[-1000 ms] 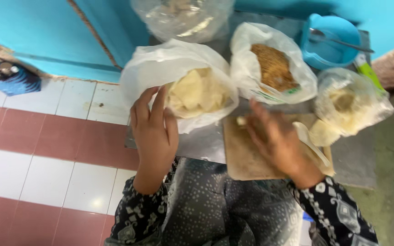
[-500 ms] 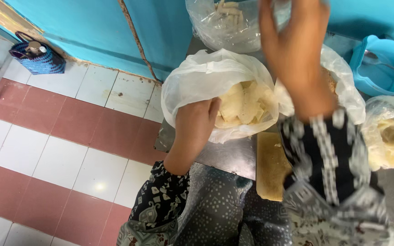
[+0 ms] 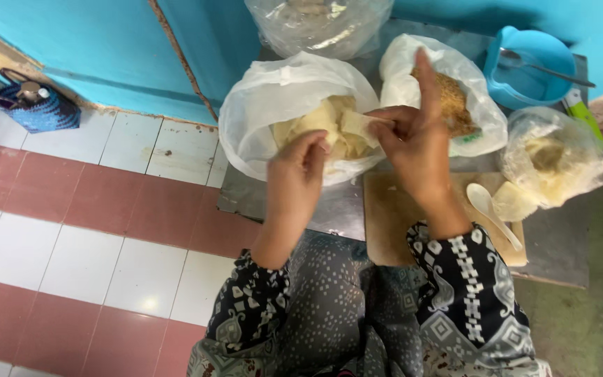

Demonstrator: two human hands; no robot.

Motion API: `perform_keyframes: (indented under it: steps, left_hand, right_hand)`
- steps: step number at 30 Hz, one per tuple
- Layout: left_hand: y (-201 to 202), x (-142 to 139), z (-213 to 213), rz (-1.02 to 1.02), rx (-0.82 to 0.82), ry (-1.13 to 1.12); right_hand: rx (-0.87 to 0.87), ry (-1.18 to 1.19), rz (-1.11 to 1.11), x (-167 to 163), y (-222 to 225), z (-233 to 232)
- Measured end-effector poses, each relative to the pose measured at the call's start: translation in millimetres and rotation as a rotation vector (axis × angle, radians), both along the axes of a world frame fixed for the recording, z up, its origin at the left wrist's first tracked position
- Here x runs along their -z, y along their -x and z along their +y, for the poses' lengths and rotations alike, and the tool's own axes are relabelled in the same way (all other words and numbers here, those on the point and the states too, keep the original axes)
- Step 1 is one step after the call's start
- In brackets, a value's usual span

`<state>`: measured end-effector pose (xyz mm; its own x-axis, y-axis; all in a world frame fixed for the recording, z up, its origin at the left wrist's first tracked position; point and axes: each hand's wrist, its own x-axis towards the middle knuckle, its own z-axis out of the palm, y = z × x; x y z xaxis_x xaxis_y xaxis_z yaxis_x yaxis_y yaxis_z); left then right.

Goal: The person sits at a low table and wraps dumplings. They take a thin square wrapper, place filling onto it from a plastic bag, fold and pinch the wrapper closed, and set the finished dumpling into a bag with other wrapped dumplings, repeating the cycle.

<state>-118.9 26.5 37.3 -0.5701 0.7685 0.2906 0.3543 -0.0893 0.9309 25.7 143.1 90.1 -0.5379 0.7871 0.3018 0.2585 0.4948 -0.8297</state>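
Left hand: the left hand (image 3: 300, 162) is closed in a pinch on the near edge of a thin pale sheet (image 3: 357, 126), above the white bag (image 3: 259, 119).
Right hand: the right hand (image 3: 413, 143) grips the same sheet at its right edge, forefinger raised; the two hands are close together with the sheet stretched between them.
Sheet position: held just over the mouth of the white bag, far of the wooden board (image 3: 399, 216).
Risk, tearing: the sheet looks thin and is pulled from two sides; an uneven pull could split it.
Risk, sticking: it may cling to the stack below and lift a second one.
White bag contents: a stack of pale sheets.
Second bag (image 3: 413, 77): a brown crumbly filling.
Clear bag, right (image 3: 581, 160): pale lumps, kind unclear.
Clear bag, far (image 3: 315, 28): contents unclear.
Blue tub (image 3: 525, 77): a spoon handle rests across it.
Board: a white spoon (image 3: 490, 209) lies on its right part.
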Motion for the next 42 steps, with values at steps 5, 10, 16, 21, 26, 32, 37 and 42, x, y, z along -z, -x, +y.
perform_keyframes:
  steps: [5,10,16,21,26,32,37,42]
  left_hand:
    - [-52,12,0,-0.898,0.403,-0.112]
    - [-75,34,-6,-1.096,0.535,-0.051]
    - [-89,48,-10,-0.878,0.632,0.089]
    - [-95,40,-4,-0.711,0.688,0.074]
    - [-122,43,-6,-0.258,0.331,0.138]
    - [-130,73,11,-1.009,0.587,0.199]
    - [-121,78,15,-0.716,0.656,0.330]
    - [-126,55,13,-0.186,0.600,0.548]
  right_hand:
    - [-0.001,-0.306,-0.174,-4,-42,-72]
    - [0.043,-0.118,0.135,5,-83,-98]
    - [0.141,0.331,0.354,15,-119,-72]
    - [0.233,0.419,0.408,27,-137,-72]
    - [0.420,-0.579,-0.071,41,-147,-83]
    - [0.211,-0.460,-0.113,47,-124,-116]
    - [0.420,-0.154,0.041,44,-155,-94]
    - [0.286,0.210,0.071,43,-168,-66]
